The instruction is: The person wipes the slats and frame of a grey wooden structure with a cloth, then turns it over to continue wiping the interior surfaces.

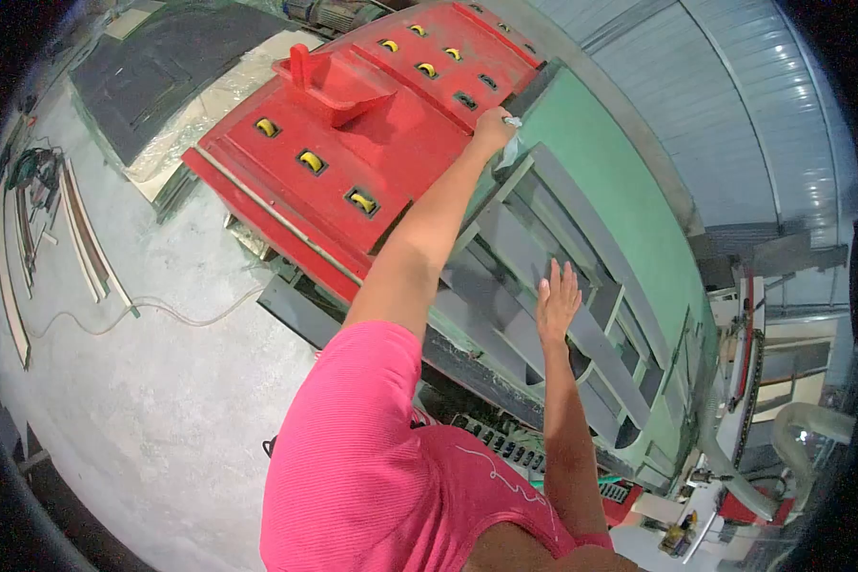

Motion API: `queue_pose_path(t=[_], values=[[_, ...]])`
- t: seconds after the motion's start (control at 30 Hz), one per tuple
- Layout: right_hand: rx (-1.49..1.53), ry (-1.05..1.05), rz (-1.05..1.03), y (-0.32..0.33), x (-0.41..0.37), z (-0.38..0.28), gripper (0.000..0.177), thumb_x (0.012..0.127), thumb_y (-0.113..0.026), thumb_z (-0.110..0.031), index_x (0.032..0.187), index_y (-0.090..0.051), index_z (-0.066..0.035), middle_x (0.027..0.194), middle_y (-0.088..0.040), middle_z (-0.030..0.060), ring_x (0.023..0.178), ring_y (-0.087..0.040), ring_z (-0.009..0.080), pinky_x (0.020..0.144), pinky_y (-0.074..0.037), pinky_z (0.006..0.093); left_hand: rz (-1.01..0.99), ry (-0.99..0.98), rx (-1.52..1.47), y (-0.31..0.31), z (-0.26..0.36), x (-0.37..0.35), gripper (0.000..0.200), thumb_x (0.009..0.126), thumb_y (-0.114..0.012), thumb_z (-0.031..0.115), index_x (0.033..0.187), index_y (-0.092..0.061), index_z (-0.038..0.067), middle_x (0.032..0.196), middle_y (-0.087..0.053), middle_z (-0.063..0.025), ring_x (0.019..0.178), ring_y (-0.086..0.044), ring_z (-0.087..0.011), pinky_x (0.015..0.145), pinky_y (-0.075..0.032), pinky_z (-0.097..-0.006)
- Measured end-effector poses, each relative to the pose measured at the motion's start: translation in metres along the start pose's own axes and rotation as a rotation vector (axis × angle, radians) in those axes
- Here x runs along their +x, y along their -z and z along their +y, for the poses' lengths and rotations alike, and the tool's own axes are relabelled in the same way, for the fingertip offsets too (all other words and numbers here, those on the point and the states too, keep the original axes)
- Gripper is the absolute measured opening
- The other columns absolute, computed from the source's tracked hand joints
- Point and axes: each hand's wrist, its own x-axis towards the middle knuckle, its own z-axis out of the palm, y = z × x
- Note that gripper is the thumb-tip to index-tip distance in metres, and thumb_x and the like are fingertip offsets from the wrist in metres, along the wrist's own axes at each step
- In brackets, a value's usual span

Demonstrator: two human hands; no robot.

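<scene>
My left hand [492, 132] reaches far out to where the red machine cover meets the green surface. Its fingers are closed around a crumpled pale cloth [512, 145], whose lower end hangs down beside a grey slatted panel [572, 214]. Over the middle of that panel is my right hand [558, 303], with its fingers stretched out and nothing in it. The panel has long grey strips with gaps between them and lies on the green machine bed [605, 162].
The red cover [400, 124] carries yellow rollers and a red scoop-shaped holder [338, 91]. Thin strips [86, 229] and a cable [195, 319] lie on the pale floor at left. Dark sheets [172, 71] are stacked at upper left. A hose [796, 439] curves at right.
</scene>
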Motion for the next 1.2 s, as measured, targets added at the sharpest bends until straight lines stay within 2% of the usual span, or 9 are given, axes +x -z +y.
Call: queue_pose_path(t=[0.17,0.27,0.5,0.63,0.7,0.8,0.87,1.1,1.2], values=[[-0.034,0.024,-0.027,-0.004,0.006,0.003,0.047,0.097,-0.029,-0.042,0.138,-0.037,-0.019,0.142,-0.033,0.0107,0.130,-0.030,0.0330,0.106,-0.018,0.0534,0.063,0.275,-0.443,-0.069,-0.045,0.035,0.025,0.072,-0.066,0.013,0.095,-0.065,0.003,0.085,-0.065,-0.0113,0.072,-0.061,-0.0209,0.067,-0.047,-0.0338],[-0.039,0.022,-0.011,0.001,0.010,-0.001,0.047,0.097,-0.028,-0.041,0.137,-0.039,-0.019,0.141,-0.034,0.0109,0.128,-0.032,0.0328,0.106,-0.020,0.0526,0.027,0.246,-0.475,-0.126,-0.096,0.051,0.027,0.069,-0.063,0.012,0.094,-0.066,0.004,0.089,-0.067,-0.0159,0.079,-0.065,-0.0262,0.072,-0.048,-0.0346],[-0.035,0.027,0.030,0.001,0.012,-0.005,0.046,0.096,-0.031,-0.040,0.134,-0.043,-0.017,0.137,-0.039,0.0105,0.126,-0.035,0.0313,0.105,-0.022,0.0516,-0.382,0.488,-0.433,-0.072,-0.031,0.013,0.025,0.083,-0.059,0.030,0.086,-0.065,0.006,0.073,-0.061,-0.0046,0.063,-0.055,-0.0149,0.054,-0.039,-0.0350],[-0.040,0.014,0.025,0.002,0.013,-0.006,0.044,0.096,-0.034,-0.037,0.134,-0.043,-0.017,0.137,-0.039,0.0104,0.125,-0.036,0.0310,0.105,-0.023,0.0514,-0.620,0.417,-0.567,-0.083,-0.066,0.037,0.030,0.082,-0.063,0.020,0.106,-0.062,0.002,0.090,-0.063,-0.0058,0.077,-0.057,-0.0140,0.064,-0.045,-0.0288],[-0.047,0.013,0.031,0.001,0.013,-0.007,0.043,0.095,-0.037,-0.033,0.133,-0.043,-0.017,0.136,-0.040,0.0101,0.124,-0.037,0.0302,0.105,-0.023,0.0510,-0.596,0.439,-0.554,-0.094,-0.070,0.048,0.027,0.082,-0.063,0.016,0.103,-0.063,0.000,0.087,-0.061,-0.0056,0.076,-0.056,-0.0128,0.062,-0.045,-0.0273],[-0.058,0.013,0.039,0.000,0.014,-0.007,0.043,0.094,-0.038,-0.032,0.133,-0.044,-0.017,0.135,-0.041,0.0098,0.123,-0.038,0.0300,0.105,-0.024,0.0507,-0.378,0.379,-0.508,-0.115,-0.069,0.058,0.025,0.081,-0.062,0.014,0.101,-0.064,0.000,0.089,-0.063,-0.0072,0.076,-0.058,-0.0150,0.063,-0.045,-0.0295],[-0.062,0.020,0.050,0.000,0.014,-0.006,0.042,0.094,-0.038,-0.032,0.133,-0.044,-0.017,0.135,-0.041,0.0097,0.123,-0.038,0.0299,0.104,-0.024,0.0505,-0.031,0.207,-0.320,-0.120,-0.059,0.054,0.030,0.071,-0.068,0.017,0.096,-0.065,0.003,0.090,-0.067,-0.0160,0.078,-0.065,-0.0279,0.068,-0.049,-0.0365],[-0.067,0.027,0.104,-0.002,0.013,-0.006,0.040,0.094,-0.038,-0.031,0.130,-0.048,-0.017,0.132,-0.045,0.0091,0.120,-0.041,0.0296,0.103,-0.028,0.0500,-0.293,0.157,-0.147,-0.096,-0.077,0.028,0.028,0.070,-0.067,0.022,0.089,-0.066,0.001,0.093,-0.063,-0.0221,0.083,-0.063,-0.0344,0.073,-0.048,-0.0409],[-0.069,0.037,0.124,-0.006,0.012,-0.004,0.040,0.095,-0.037,-0.031,0.130,-0.048,-0.017,0.131,-0.046,0.0088,0.119,-0.042,0.0297,0.102,-0.029,0.0498,-0.415,0.054,0.061,-0.065,-0.085,-0.006,0.019,0.080,-0.060,0.014,0.093,-0.060,0.000,0.092,-0.063,-0.0168,0.084,-0.060,-0.0269,0.071,-0.044,-0.0378]])
